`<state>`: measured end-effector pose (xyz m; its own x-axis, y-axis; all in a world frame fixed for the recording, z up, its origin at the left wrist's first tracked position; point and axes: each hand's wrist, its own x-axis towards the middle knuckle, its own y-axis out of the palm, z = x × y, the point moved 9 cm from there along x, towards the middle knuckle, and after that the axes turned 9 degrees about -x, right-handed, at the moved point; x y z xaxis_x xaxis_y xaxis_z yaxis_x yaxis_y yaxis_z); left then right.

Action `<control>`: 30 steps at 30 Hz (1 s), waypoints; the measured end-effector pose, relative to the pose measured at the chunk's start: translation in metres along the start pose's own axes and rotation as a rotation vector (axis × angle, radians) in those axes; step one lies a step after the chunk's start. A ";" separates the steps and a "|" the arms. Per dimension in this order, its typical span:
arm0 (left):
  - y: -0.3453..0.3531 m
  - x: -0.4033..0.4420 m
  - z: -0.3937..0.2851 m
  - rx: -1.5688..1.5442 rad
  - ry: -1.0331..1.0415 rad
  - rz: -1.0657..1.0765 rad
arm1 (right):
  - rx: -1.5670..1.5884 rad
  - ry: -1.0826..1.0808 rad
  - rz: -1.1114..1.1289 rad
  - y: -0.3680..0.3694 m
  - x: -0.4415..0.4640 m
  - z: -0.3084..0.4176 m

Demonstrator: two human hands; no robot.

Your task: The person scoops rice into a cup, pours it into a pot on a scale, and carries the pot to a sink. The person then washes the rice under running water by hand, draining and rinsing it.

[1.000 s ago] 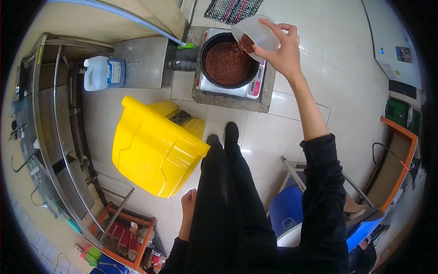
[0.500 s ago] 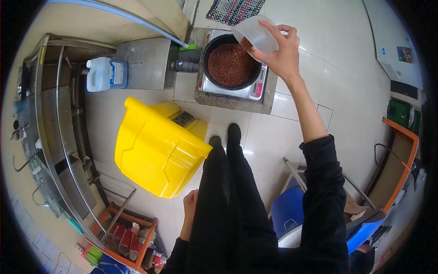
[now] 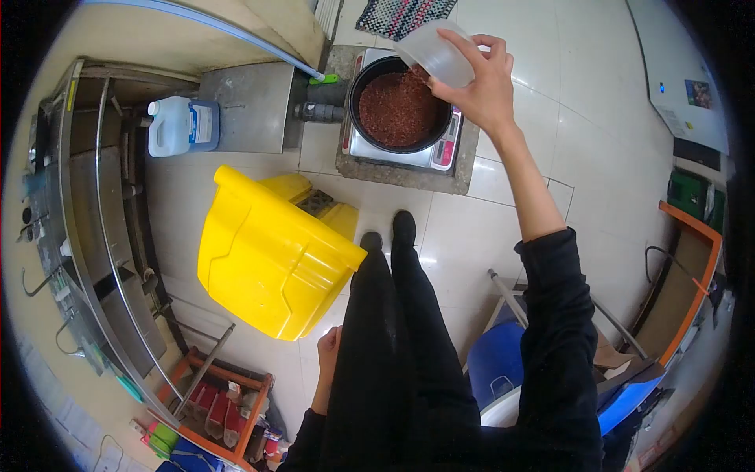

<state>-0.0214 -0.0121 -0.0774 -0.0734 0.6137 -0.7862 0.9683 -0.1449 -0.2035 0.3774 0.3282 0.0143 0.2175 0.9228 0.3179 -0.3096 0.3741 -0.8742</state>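
My right hand (image 3: 486,88) grips a translucent plastic tub (image 3: 442,53) by its rim and side. The tub is tilted over a round black pot (image 3: 358,124), and reddish-brown granules (image 3: 399,110) lie at its lower lip and in the pot. Beneath the pot is a digital scale (image 3: 445,153) with a red-and-white panel. Low beside my leg, my left hand (image 3: 329,350) has its fingers curled in, partly hidden by the black trousers; I see nothing in it.
The scale stands on a stone slab (image 3: 377,176). A large yellow plastic bin (image 3: 275,259) is left of my feet. Farther left are a blue-liquid jug (image 3: 182,127) and a metal rack (image 3: 102,204). A blue drum (image 3: 495,362) sits at lower right, a woven mat (image 3: 401,17) at the top.
My right hand and the tub have shifted slightly left and up, with the tub still tilted over the pot. My left hand stays beside the leg.
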 end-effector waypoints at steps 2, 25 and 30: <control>-0.002 -0.002 0.000 -0.004 -0.008 -0.005 | -0.024 -0.014 0.013 -0.003 -0.002 0.000; -0.001 0.006 0.002 0.091 0.022 0.010 | -0.072 -0.131 -0.026 0.005 -0.008 0.017; 0.001 0.005 -0.005 0.123 0.041 0.037 | -0.123 -0.151 -0.006 0.004 -0.011 0.021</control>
<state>-0.0191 -0.0053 -0.0785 -0.0256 0.6369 -0.7705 0.9333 -0.2610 -0.2467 0.3543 0.3216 0.0147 0.0745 0.9273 0.3669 -0.1910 0.3744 -0.9074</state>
